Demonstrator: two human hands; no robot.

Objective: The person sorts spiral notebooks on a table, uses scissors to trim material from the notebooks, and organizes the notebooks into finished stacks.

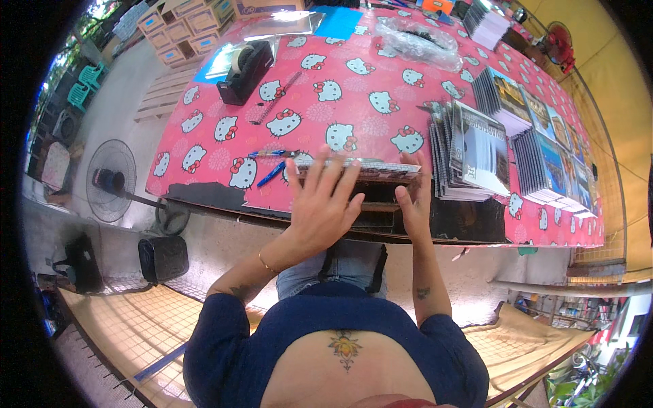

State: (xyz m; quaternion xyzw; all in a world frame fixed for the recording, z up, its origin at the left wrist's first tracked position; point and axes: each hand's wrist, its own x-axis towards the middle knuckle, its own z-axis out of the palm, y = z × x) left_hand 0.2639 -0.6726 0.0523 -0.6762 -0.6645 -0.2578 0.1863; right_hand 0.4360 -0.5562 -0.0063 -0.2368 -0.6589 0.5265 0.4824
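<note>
From afar I saw the left hand (323, 194), fingers spread open, and the right hand (416, 200), grip unclear, flank a thin, white-edged flat bundle (384, 166) near the front of the pink cartoon-printed surface (371, 132), seemingly unfinished, while glossy picture-covered booklet stacks (484, 151) stood apparently done at right.

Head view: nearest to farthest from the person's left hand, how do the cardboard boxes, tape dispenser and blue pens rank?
From the left hand:
1. Blue pens: just left, on the table.
2. Tape dispenser: farther up, left side.
3. Cardboard boxes: beyond the table, upper left.
</note>
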